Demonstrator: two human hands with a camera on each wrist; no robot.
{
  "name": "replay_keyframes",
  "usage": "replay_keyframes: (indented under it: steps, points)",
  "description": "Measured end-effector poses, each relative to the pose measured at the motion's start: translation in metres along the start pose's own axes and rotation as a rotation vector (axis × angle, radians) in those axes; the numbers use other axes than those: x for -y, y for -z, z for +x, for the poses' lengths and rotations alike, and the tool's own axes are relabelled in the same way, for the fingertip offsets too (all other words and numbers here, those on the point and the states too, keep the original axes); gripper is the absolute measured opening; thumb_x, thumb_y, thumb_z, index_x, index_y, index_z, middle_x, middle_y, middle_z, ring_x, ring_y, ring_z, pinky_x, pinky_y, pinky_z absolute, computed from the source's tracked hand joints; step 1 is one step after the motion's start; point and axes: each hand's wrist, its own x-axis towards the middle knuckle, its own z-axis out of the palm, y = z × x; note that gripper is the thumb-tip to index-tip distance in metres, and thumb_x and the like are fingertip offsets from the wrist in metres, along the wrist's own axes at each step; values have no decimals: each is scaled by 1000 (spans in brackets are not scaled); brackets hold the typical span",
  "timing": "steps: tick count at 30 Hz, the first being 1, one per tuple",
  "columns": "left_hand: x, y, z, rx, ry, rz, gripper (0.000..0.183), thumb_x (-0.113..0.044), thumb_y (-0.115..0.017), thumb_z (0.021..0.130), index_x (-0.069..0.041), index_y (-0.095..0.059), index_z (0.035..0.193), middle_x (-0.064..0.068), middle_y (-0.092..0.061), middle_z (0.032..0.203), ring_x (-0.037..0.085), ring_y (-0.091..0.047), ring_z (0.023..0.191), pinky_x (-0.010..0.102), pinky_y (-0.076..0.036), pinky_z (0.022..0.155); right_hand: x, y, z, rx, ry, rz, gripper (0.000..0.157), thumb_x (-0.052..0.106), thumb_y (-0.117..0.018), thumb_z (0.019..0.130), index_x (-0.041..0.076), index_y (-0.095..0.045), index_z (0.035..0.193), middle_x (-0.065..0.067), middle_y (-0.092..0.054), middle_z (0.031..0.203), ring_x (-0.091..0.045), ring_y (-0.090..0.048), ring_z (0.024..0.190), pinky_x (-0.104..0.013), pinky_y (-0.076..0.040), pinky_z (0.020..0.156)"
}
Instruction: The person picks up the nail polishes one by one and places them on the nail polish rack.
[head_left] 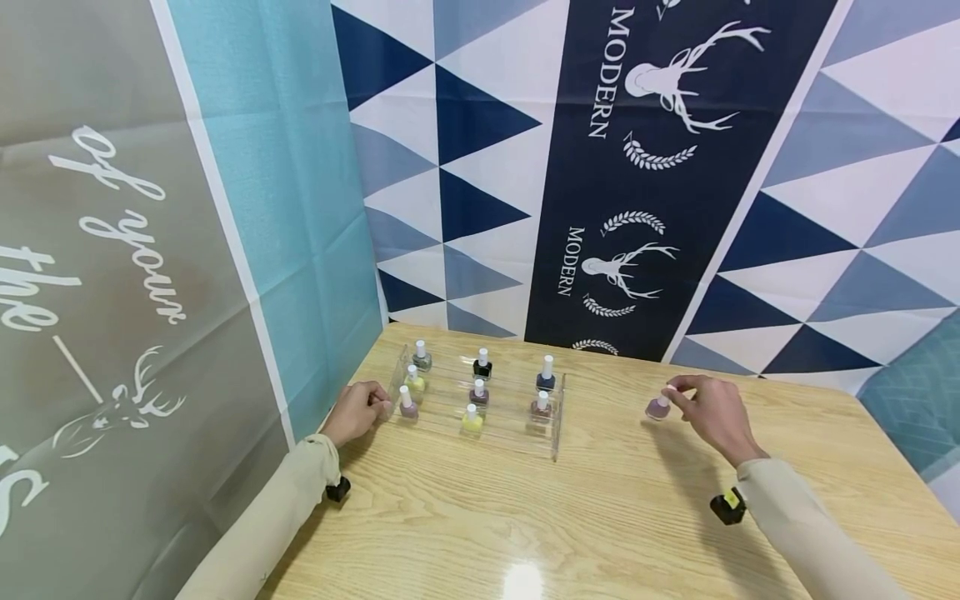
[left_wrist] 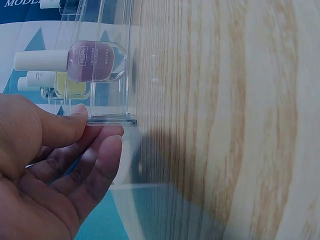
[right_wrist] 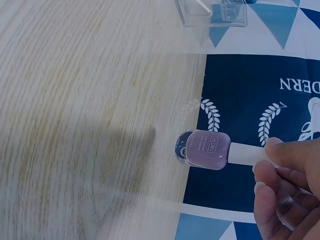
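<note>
My right hand (head_left: 714,410) pinches the white cap of a mauve nail polish bottle (right_wrist: 209,149) between thumb and fingers. The bottle hangs cap up just above the table, to the right of a clear tiered display rack (head_left: 517,439). At the rack's left end, my left hand (head_left: 357,412) grips the side panel, thumb on one side and fingertips on the other in the left wrist view. Closest to that hand stands another mauve nail polish bottle (left_wrist: 92,61), with a yellow nail polish bottle (left_wrist: 72,86) behind it. Several more white-capped bottles sit on the tiers.
The rack rests on a wooden table (head_left: 450,517). Patterned cloth (head_left: 487,167) hangs behind the table, and a grey and teal cloth (head_left: 225,250) hangs along the left. On the rack's back tier are a black bottle (head_left: 482,366) and a dark blue bottle (head_left: 546,379).
</note>
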Motion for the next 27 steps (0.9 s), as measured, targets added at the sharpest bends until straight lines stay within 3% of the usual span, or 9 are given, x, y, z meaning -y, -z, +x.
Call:
replay_keyframes:
  steps: [27]
  points:
    - [-1, 0, 2, -4, -6, 28, 7, -1, -68, 97, 0, -70, 91, 3, -61, 74, 17, -56, 65, 33, -47, 60, 19, 4, -7, 16, 21, 1, 19, 18, -71, 99, 1, -77, 104, -15, -76, 93, -8, -60, 53, -29, -45, 53]
